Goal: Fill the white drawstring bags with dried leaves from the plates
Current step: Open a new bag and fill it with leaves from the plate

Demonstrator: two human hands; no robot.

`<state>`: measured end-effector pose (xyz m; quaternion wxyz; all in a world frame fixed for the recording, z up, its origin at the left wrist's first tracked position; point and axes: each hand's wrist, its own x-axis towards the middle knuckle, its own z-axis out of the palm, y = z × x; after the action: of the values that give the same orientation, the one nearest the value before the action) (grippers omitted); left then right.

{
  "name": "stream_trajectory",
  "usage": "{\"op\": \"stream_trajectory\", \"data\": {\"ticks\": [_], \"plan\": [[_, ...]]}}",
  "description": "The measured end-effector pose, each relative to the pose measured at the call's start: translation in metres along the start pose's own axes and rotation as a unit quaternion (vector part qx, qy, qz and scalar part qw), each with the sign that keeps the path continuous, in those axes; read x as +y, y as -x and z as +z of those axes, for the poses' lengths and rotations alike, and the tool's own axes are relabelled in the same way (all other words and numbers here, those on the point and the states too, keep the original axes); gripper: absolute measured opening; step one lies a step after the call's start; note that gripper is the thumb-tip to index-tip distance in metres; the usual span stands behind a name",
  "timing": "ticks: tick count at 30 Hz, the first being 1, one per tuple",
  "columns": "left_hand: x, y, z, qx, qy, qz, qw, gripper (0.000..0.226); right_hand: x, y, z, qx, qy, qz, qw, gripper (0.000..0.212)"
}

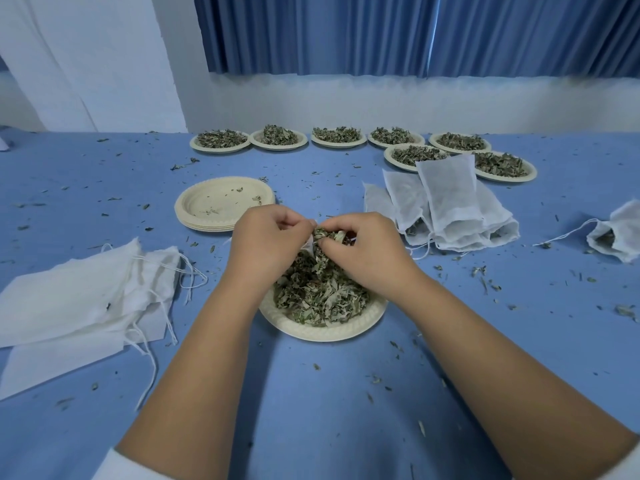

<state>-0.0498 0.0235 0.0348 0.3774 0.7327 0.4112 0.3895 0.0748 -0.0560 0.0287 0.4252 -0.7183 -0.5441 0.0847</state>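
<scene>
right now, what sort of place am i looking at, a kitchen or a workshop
Probably a makeshift hand-packing station, not a kitchen: a table under blue cloth, a row of paper plates heaped with dried leaves, and piles of white drawstring bags.

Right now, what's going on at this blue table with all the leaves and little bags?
A person is filling a small white drawstring bag over a cream paper plate of dried green leaves. The left hand holds the bag's mouth while the right hand pinches leaves at it. Filled white bags lie piled to the right, flat empty ones to the left. Seven more leaf-laden plates wait at the back, behind a stack of emptied plates.
</scene>
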Motion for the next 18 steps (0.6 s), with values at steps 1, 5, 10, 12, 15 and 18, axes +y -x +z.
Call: {"op": "stream_trajectory", "data": {"ticks": [1, 5, 10, 12, 15, 18], "plan": [[0.0, 0.0, -0.001, -0.006, -0.002, 0.001, 1.0, 0.009, 0.0, 0.0, 0.0, -0.006, 0.021, -0.006, 1.0, 0.026], [0.002, 0.002, 0.002, -0.055, -0.011, 0.011, 0.998, 0.014, 0.001, 0.0, 0.002, -0.022, 0.071, -0.015, 0.997, 0.02], [0.001, 0.001, 0.004, -0.086, 0.01, -0.003, 0.996, 0.011, 0.002, 0.0, 0.0, -0.026, 0.024, 0.022, 0.999, 0.017], [-0.001, -0.001, 0.002, -0.084, 0.029, -0.027, 0.996, 0.008, -0.001, -0.002, -0.003, -0.048, -0.053, 0.058, 0.996, 0.015], [-0.004, -0.004, -0.001, -0.078, 0.022, -0.041, 0.996, 0.006, -0.003, -0.005, -0.008, -0.093, -0.174, 0.135, 0.971, 0.01], [-0.005, -0.004, -0.005, -0.075, 0.028, -0.048, 0.996, 0.008, -0.002, -0.007, -0.008, -0.094, -0.245, 0.168, 0.95, 0.019]]}}
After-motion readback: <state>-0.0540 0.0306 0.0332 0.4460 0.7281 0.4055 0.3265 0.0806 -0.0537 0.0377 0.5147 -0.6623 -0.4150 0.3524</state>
